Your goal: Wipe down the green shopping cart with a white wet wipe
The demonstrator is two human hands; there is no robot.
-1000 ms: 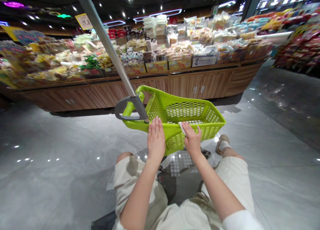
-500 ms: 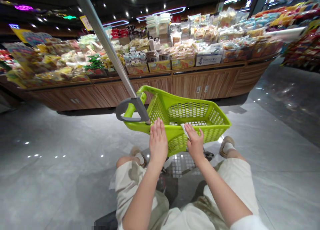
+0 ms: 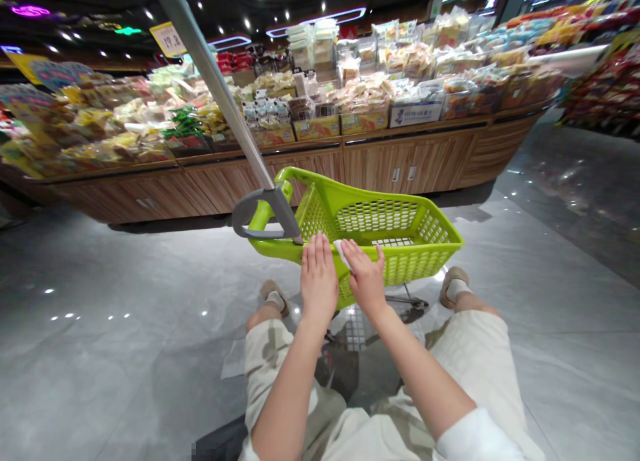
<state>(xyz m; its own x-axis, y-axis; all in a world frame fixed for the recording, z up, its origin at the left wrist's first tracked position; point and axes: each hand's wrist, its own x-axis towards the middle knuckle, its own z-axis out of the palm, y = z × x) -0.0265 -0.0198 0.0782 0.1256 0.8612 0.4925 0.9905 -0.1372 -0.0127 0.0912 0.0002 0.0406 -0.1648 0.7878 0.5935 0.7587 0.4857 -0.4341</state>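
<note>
A lime-green shopping basket (image 3: 415, 262) with holes in its walls stands in front of me, its inside bare where I can see it. My left hand (image 3: 319, 277) lies flat against the near side by the rim, fingers stretched out and close together. Just to its right, my right hand (image 3: 367, 277) presses a small white wipe (image 3: 343, 253) onto the same rim; part of the wipe is hidden under the fingers. At the basket's left end is a grey loop handle (image 3: 286, 213), touching the foot of a slanting metal pole (image 3: 215, 81).
Beyond the basket runs a wooden display counter (image 3: 380, 162) heaped with packaged goods. A price sign (image 3: 168, 39) stands above it at left. Grey shiny floor (image 3: 125, 354) surrounds me. My bent knees and shoes flank the basket, and wheeled metal framework (image 3: 413, 303) shows beneath it.
My right hand has slid left along the rim with the white wipe, closer to my left hand. The left hand stays in nearly the same place on the basket.
</note>
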